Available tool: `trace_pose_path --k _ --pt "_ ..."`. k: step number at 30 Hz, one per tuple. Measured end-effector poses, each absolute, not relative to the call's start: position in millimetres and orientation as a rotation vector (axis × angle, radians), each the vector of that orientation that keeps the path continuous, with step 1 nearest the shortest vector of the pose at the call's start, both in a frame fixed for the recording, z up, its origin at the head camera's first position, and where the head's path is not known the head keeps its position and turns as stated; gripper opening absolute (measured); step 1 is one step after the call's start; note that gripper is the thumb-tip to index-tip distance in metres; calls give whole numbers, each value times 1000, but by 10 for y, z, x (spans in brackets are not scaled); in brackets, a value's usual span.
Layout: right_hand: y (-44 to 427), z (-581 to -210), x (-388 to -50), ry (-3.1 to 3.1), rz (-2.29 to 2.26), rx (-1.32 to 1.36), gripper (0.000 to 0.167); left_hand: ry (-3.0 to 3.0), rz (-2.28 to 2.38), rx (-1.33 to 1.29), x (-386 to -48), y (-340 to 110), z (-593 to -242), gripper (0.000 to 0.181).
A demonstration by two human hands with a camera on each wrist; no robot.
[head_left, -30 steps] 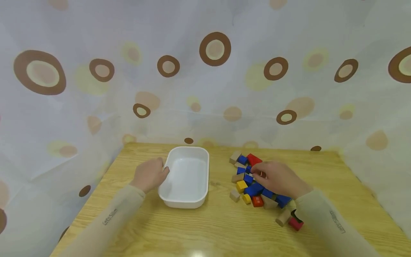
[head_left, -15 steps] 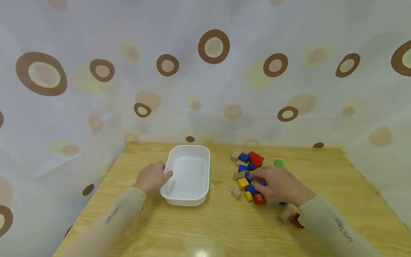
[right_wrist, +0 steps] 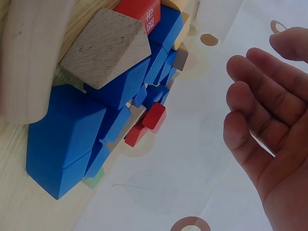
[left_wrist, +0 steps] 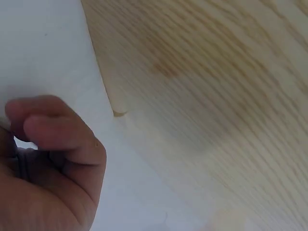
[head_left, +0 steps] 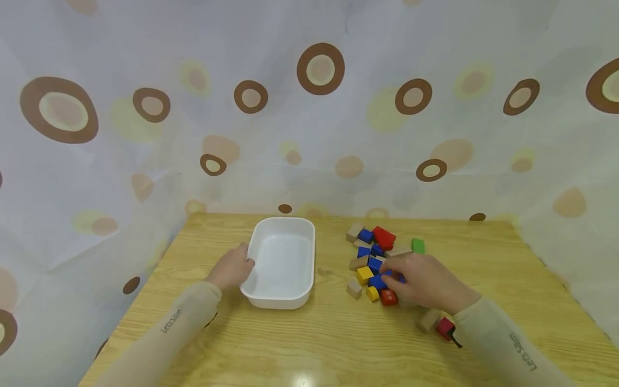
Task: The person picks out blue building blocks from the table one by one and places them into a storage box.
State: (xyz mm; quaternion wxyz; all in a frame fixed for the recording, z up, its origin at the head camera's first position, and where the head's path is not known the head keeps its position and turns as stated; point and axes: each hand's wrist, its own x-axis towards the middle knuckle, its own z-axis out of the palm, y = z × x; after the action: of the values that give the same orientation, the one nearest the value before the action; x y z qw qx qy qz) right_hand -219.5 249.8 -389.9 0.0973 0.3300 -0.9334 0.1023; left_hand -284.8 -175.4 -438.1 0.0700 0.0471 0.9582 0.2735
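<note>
In the head view, my left hand (head_left: 232, 267) grips the left rim of a white plastic tub (head_left: 276, 302), the thumb at the rim's inner side. Its fingers look curled in the left wrist view, where the rim cannot be made out. To the tub's right lies a heap of toy building blocks, among them a blue block (head_left: 379, 281), a yellow block (head_left: 365, 276) and a red triangular block (head_left: 384, 237). Over the heap hovers my right hand (head_left: 427, 279), thumb and index finger apart. From the right wrist view, nothing is in its loosely bent fingers.
A green block (head_left: 418, 245) lies behind the right hand. Nearer the right sleeve are a wooden cylinder (head_left: 429, 321) and a crimson block (head_left: 446, 328) with a dark strip beside it. The wooden table (head_left: 290, 349) meets a patterned cloth (head_left: 353, 140) at the back.
The right hand has shifted slightly toward the near side and to the right over the heap, uncovering the green block. The left hand stays at the tub's rim.
</note>
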Motion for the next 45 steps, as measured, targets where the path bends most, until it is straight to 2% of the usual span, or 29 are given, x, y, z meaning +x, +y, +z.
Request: trace_pose_path --k 10,26,45 --pt "2523 -3912 -2174 -2817 286 923 13 2867 850 179 -2845 -1718 -4380 39" --pt "2549 -4015 -2252 -2873 256 892 15 2965 697 177 -2814 -1329 -4338 47" --pt "2542 -4168 -2414 -3067 155 773 31 2987 592 246 -2756 -951 -4369 32"
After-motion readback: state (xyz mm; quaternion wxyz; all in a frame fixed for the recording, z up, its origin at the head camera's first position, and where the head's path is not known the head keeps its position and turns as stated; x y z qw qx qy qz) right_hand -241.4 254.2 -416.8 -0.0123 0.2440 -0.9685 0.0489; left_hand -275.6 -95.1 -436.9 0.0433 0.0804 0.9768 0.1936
